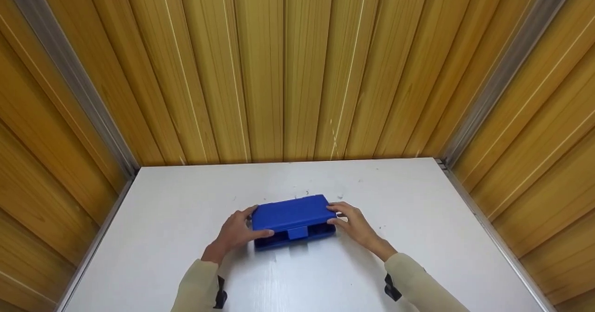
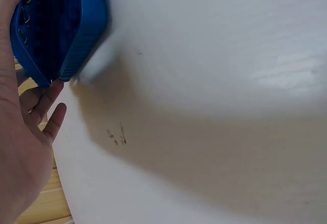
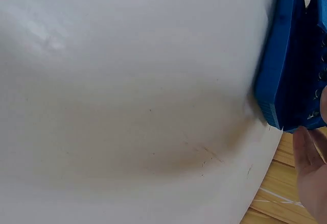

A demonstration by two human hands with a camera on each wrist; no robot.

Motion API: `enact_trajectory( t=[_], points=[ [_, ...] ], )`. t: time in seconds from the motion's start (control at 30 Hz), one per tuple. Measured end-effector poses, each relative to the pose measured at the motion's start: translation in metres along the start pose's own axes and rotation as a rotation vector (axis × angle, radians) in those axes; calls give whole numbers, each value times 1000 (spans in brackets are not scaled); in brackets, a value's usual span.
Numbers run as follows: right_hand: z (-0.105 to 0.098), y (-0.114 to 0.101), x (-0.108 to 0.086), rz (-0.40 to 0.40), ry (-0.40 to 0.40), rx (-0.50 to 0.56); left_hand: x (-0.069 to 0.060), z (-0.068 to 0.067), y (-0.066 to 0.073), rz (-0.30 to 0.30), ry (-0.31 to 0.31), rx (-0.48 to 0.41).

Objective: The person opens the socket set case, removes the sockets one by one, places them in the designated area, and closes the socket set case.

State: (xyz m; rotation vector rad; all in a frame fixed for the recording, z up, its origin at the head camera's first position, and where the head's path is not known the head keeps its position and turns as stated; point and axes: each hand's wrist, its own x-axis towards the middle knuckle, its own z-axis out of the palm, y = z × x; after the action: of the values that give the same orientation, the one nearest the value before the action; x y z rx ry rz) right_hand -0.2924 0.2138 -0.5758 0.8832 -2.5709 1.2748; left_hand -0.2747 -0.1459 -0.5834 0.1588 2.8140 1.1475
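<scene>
A blue plastic case [image 1: 293, 212] is at the middle of the white table, its lid partly raised and a latch tab [image 1: 298, 232] hanging at the front. My left hand [image 1: 234, 230] grips its left end, thumb along the lid's front edge and fingers toward the back. At the right end, my right hand [image 1: 358, 226] holds the lid between thumb and fingers. Through the gap in the left wrist view, small shiny round pieces [image 2: 25, 16] line the inside of the case; what they are is too dark to tell. Similar pieces [image 3: 318, 94] show in the right wrist view.
The white table [image 1: 139, 256] carries a few dark smudges [image 2: 116, 136]. Wood-patterned panels [image 1: 302, 70] rise behind it and on both sides, with grey metal strips [image 1: 492, 70] at the corners. A black strap piece [image 1: 392, 288] hangs below the right sleeve.
</scene>
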Motion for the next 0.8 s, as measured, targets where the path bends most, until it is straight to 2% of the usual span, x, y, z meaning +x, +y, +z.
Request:
enact_trajectory(
  t=[0.1, 0.23, 0.4, 0.47, 0.57, 0.8],
  points=[
    [0, 1, -2, -14, -12, -95, -2, 3, -3, 15, -7, -11],
    [1, 2, -3, -45, 8, -201, -6, 7, -10, 63, -22, 20],
    [1, 4, 2, -161, 109, -338, -9, 12, -17, 146, -10, 41],
    [1, 3, 6, -179, 142, -357, -10, 12, -18, 166, -3, 38],
    [0, 0, 13, -152, 150, -310, -11, 12, -20, 193, 12, 25],
    [0, -3, 27, 54, 127, -53, -12, 10, -21, 172, -6, -4]
  ],
)
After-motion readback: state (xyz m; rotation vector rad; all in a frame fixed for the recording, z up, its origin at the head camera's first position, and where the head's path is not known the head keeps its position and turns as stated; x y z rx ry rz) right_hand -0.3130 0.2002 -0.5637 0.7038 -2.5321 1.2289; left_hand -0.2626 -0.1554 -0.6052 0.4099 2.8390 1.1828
